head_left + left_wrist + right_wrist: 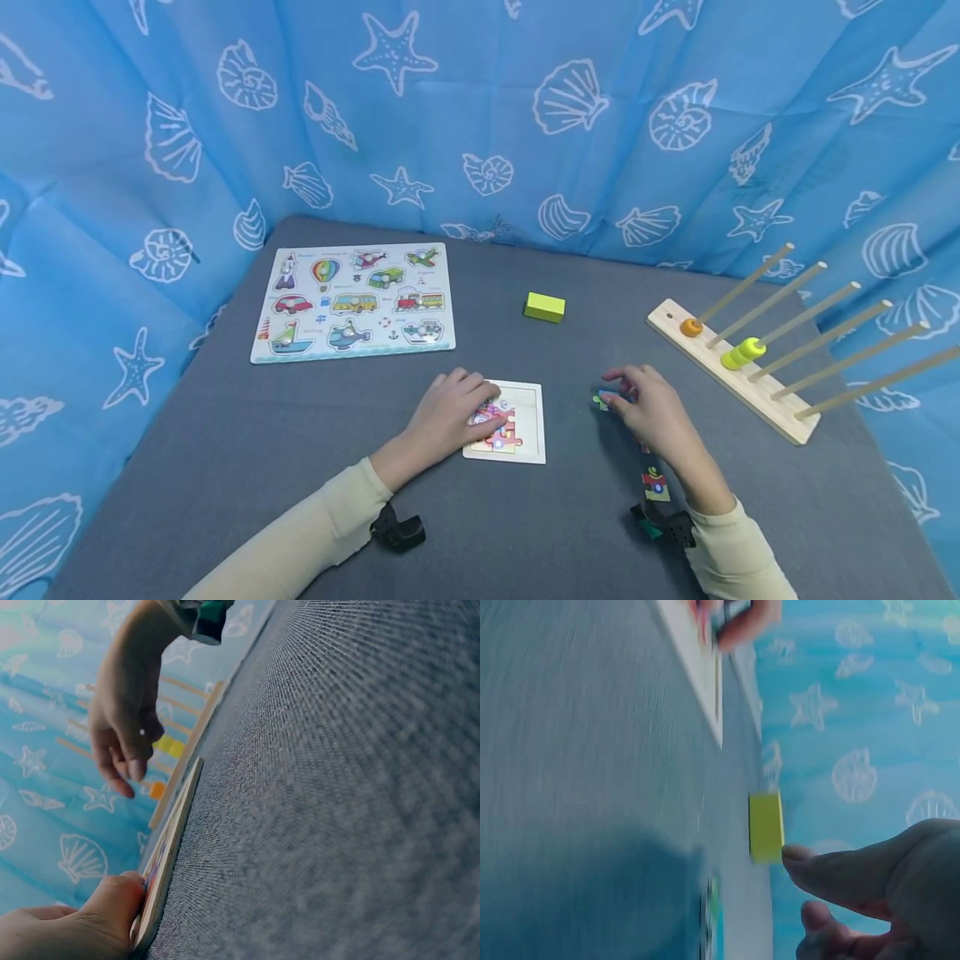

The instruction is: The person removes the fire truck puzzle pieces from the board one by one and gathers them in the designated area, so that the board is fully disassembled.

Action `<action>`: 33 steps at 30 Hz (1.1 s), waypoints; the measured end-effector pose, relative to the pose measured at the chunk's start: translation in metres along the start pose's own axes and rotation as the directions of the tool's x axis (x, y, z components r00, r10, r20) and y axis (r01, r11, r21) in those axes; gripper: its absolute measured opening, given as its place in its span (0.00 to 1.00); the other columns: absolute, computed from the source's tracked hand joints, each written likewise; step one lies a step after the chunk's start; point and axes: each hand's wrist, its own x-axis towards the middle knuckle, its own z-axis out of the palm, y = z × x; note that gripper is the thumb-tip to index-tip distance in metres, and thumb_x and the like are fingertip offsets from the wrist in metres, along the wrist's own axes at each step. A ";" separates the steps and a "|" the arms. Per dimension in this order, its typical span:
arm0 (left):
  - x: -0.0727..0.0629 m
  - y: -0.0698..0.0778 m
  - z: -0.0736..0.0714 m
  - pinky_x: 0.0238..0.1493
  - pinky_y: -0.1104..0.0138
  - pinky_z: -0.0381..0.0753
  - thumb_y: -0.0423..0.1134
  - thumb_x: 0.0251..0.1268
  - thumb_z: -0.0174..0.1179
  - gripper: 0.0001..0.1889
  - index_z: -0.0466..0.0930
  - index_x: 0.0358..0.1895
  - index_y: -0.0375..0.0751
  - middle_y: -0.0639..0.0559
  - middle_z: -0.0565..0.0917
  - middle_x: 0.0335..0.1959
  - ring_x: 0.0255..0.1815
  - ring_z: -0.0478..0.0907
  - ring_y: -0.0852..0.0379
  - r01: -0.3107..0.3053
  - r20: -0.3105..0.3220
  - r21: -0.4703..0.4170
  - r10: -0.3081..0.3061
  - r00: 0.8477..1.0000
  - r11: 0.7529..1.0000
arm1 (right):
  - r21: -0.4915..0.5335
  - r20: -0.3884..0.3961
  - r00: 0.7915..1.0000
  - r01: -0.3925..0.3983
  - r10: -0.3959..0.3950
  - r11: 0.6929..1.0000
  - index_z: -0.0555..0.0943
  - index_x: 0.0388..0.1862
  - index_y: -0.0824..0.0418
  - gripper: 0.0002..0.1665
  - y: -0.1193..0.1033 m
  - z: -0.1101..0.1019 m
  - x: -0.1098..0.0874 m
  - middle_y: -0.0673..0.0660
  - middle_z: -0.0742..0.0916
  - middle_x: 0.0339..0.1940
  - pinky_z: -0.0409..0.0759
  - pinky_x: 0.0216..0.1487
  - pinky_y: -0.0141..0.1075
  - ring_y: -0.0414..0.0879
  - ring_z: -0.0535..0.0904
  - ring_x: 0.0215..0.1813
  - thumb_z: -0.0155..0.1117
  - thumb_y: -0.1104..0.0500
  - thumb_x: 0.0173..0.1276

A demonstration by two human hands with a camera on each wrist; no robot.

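Observation:
In the head view my left hand (pixel 450 412) rests on the left part of a small square jigsaw tray (pixel 531 417), its thumb on the joined pink puzzle pieces (pixel 504 440). The left wrist view shows this thumb (pixel 116 900) lying over the near side of the tray (pixel 180 814). My right hand (pixel 648 408) hovers over the cloth to the right, thumb and fingers apart. Just by its fingertips lies a green and blue puzzle piece (pixel 602 400). Further dark-patterned pieces (pixel 655 483) lie below that hand, partly hidden by it.
A yellow-green block (pixel 544 307) lies beyond the tray. A vehicle peg puzzle board (pixel 354 302) is at the back left. On the right stands a wooden peg rack (pixel 738 375) with orange and yellow beads, its long rods leaning outward. A blue curtain (pixel 480 108) hangs behind.

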 end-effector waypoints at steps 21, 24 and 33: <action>0.000 -0.001 0.001 0.43 0.62 0.70 0.64 0.59 0.58 0.30 0.76 0.59 0.50 0.55 0.77 0.50 0.51 0.71 0.56 0.133 0.081 -0.022 -0.131 0.988 0.991 | 0.122 0.134 0.964 0.213 -0.229 0.969 0.82 0.44 0.60 0.10 -0.074 0.070 0.012 0.51 0.79 0.33 0.72 0.31 0.32 0.40 0.72 0.32 0.66 0.62 0.64; 0.000 -0.002 0.001 0.49 0.58 0.71 0.65 0.58 0.59 0.34 0.72 0.62 0.49 0.52 0.74 0.55 0.57 0.69 0.53 0.196 0.110 -0.055 -0.189 0.976 0.979 | 0.128 0.140 0.967 0.194 -0.212 0.973 0.81 0.45 0.61 0.09 -0.076 0.072 0.015 0.51 0.79 0.32 0.71 0.31 0.32 0.39 0.71 0.31 0.64 0.63 0.65; 0.000 0.001 -0.001 0.48 0.58 0.67 0.67 0.54 0.61 0.38 0.70 0.63 0.47 0.49 0.71 0.59 0.60 0.65 0.50 0.292 0.131 -0.054 -0.283 0.950 0.955 | 0.190 0.195 0.966 0.131 -0.168 0.973 0.83 0.43 0.60 0.08 -0.082 0.076 0.027 0.50 0.79 0.31 0.71 0.29 0.32 0.40 0.71 0.29 0.62 0.60 0.67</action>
